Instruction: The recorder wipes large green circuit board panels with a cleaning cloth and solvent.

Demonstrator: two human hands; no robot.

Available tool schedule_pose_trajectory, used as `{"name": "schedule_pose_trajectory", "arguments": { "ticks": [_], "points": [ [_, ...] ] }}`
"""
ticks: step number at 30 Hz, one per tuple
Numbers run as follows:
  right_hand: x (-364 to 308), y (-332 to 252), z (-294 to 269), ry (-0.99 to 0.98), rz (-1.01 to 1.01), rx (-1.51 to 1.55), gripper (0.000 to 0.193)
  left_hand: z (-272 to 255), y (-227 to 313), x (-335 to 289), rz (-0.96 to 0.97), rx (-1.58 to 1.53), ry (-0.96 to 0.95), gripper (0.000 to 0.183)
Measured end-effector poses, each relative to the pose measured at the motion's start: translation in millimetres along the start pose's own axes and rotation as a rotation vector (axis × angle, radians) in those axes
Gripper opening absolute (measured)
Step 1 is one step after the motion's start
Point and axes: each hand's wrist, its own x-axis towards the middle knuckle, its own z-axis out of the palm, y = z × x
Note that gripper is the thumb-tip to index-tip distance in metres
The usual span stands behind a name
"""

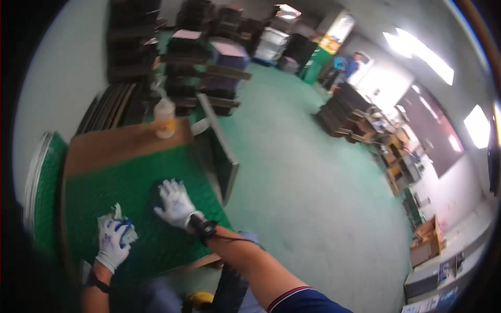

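My left hand (111, 247), in a white glove with blue on the fingers, is closed on a crumpled pale cloth (118, 212) and presses it onto a glossy green panel (151, 250). To its right, my right hand (176, 203), gloved the same way, lies on the panel with its fingers spread and nothing in them. The panel covers most of a brown tabletop (115, 149). At the table's far edge stands a translucent bottle (165, 119) with an orange-yellow label.
A flat board (224, 156) stands on edge at the table's right. Another green panel (46, 193) leans at the left. Dark stacked trays (182, 68) fill the back left. A person (350, 68) is far off, beyond dark stacked crates (342, 112) on the green floor (302, 172).
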Motion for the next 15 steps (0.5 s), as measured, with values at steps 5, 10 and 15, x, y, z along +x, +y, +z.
{"name": "schedule_pose_trajectory", "arguments": {
  "ticks": [5, 10, 15],
  "points": [
    [-6.3, 48.2, 3.2, 0.141, -0.011, -0.119, 0.073, -37.4, -51.1, -47.1, -0.137, 0.201, 0.214, 0.039],
    [3.3, 42.4, 13.8, 0.123, -0.022, -0.173, 0.08, -22.6, -5.3, -22.7, -0.074, 0.236, 0.151, 0.045],
    [4.9, 42.7, 24.6, 0.125, -0.069, -0.163, 0.07, 31.9, 50.7, 64.4, 0.042, 0.372, -0.172, 0.017]
  ]
}}
